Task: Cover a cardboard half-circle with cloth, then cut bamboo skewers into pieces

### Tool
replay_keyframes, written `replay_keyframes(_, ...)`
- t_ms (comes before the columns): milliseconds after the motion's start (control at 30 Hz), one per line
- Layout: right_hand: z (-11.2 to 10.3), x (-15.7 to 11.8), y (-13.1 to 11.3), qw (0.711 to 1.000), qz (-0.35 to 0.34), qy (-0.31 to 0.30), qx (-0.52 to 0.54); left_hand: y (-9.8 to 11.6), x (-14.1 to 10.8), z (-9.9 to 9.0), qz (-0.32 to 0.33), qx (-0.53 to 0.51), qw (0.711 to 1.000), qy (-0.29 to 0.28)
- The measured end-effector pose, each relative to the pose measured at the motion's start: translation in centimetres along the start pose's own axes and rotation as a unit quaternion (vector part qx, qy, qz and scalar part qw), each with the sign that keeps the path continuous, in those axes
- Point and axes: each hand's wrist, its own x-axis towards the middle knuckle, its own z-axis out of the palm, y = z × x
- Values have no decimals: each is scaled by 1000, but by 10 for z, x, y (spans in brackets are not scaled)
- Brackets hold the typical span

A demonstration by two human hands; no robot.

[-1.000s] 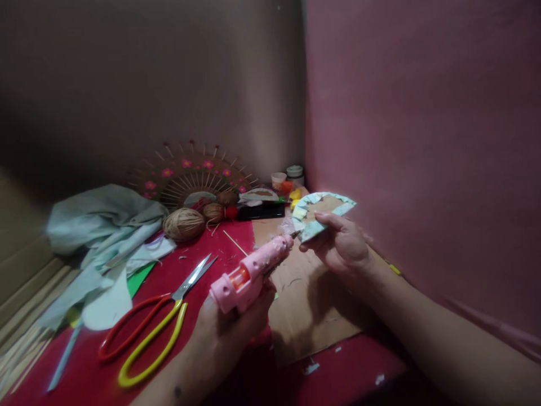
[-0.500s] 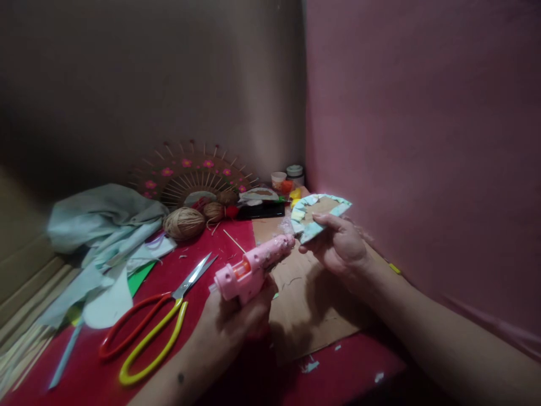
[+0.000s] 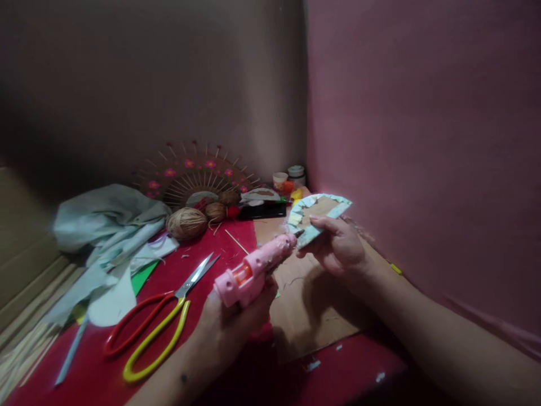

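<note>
My left hand point(image 3: 240, 316) is wrapped round the handle of a pink glue gun point(image 3: 264, 262), its nozzle pointing up and to the right. The nozzle tip meets the lower left corner of a half-round cardboard piece point(image 3: 318, 210), whose border is covered with folded pale blue-green fabric. My right hand point(image 3: 340, 242) pinches that piece by its straight edge, thumb on top and fingers underneath. Below both hands lies a cardboard sheet point(image 3: 315, 321). Scissors point(image 3: 181, 294) with one red and one yellow handle rest open left of the glue gun.
Pale fabric point(image 3: 112, 220) is heaped at the left, near thin sticks point(image 3: 31, 355). Balls of twine point(image 3: 188, 223), a black flat object point(image 3: 262, 211), a paper cup point(image 3: 279, 180) and a flower-decorated fan point(image 3: 198, 169) stand at the back. A pink wall point(image 3: 422, 141) bounds the right.
The glue gun's nozzle has come up against the fabric-edged piece at its lower left corner. The piece has shifted slightly left, and the whole view has moved a little.
</note>
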Motion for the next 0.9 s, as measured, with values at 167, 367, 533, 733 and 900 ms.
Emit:
replay_keyframes(167,-1,-1,0,1000,-4,15,9,-1,-2,-5,-5,49,999,-4)
replay_keyframes(367,1,0,-3,998,2,44,34,-1,0,-4,2,44,999,-11)
replay_keyframes(533,0,1,-1,999,0,28,24,-3,-2,-4,-14,24,999,-24)
replay_keyframes(733,1,-1,-1,1000,-13,12,0,-5,-1,-6,-10,40,999,-27)
replay_keyframes(900,3,-2,-1,999,-34,0,-9,-6,-1,-5,-10,0,999,-39)
